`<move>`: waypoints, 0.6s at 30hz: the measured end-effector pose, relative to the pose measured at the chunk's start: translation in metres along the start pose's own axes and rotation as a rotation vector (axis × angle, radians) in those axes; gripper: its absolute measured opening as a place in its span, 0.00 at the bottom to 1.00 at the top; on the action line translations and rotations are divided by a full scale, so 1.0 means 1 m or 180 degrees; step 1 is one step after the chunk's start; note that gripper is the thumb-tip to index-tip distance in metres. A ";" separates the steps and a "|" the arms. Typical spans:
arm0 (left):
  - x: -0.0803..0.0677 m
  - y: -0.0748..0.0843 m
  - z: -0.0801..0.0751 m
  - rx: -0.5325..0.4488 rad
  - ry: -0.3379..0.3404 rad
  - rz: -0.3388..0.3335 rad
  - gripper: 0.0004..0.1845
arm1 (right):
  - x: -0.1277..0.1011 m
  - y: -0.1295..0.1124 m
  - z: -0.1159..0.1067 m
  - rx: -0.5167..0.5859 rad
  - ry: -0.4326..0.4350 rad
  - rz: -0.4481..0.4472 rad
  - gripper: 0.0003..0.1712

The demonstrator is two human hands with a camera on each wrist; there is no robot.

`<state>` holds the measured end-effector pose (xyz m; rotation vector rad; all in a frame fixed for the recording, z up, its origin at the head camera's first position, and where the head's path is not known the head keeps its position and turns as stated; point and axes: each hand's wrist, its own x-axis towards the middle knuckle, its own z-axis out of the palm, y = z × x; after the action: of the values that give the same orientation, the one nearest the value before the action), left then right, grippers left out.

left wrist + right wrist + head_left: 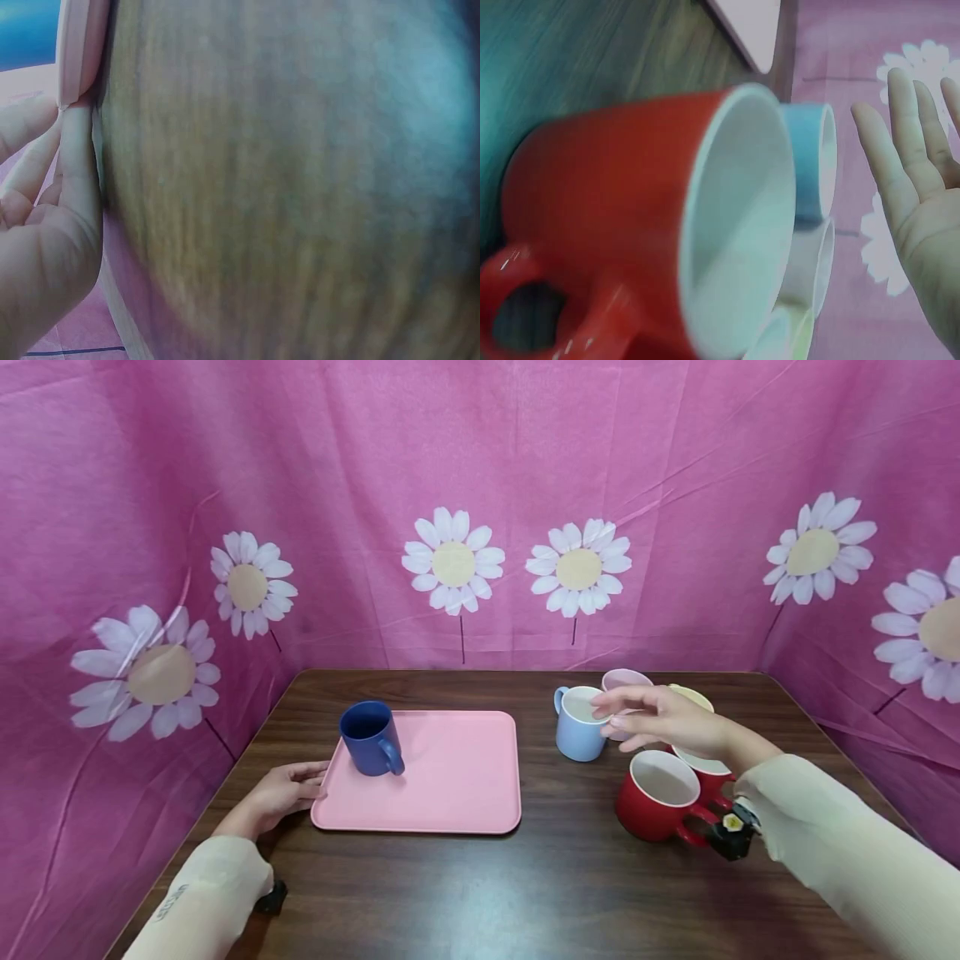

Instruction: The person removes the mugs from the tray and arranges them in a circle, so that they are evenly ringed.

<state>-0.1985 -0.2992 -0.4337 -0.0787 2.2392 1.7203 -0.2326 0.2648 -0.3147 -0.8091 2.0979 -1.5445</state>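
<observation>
right hand (660,717) hovers mid-right of the head view, fingers spread and straight, holding nothing, tips over the rim of the light blue mug (579,723); wrist view confirms an open palm (922,187) clear of the mugs. left hand (288,787) lies flat on the worktop (570,877), fingertips (75,142) touching the left edge of the pink tray (450,777), nothing pinched. dark blue mug (369,737) stands upright on the tray's upper left corner. mug cluster right of centre: light blue one at front left, pink mug (626,680) just behind it, two red mugs (663,793) in front, a yellowish one (693,695) mostly hidden by the hand. my read: light blue mug is the one being reached for. to do it well: come down from above or go for the handle at its upper left, close fully before lifting, lift straight up since the pink mug sits just beside it, maybe touching. keep the wrist high over the near red mug. left hand steadying the tray edge looks useful, tray may slide on the smooth wood
</observation>
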 end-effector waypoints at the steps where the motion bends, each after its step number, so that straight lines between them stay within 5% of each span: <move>1: 0.000 0.000 0.000 0.0005 0.0002 -0.0005 0.33 | 0.005 -0.001 0.003 -0.0020 -0.0006 0.0019 0.23; 18: 0.001 0.001 -0.001 0.0118 0.0013 -0.0024 0.33 | 0.069 -0.003 0.040 -0.0171 -0.0041 0.0182 0.25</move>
<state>-0.1993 -0.2995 -0.4331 -0.0821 2.2699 1.6754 -0.2587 0.1898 -0.3227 -0.7683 2.1425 -1.4556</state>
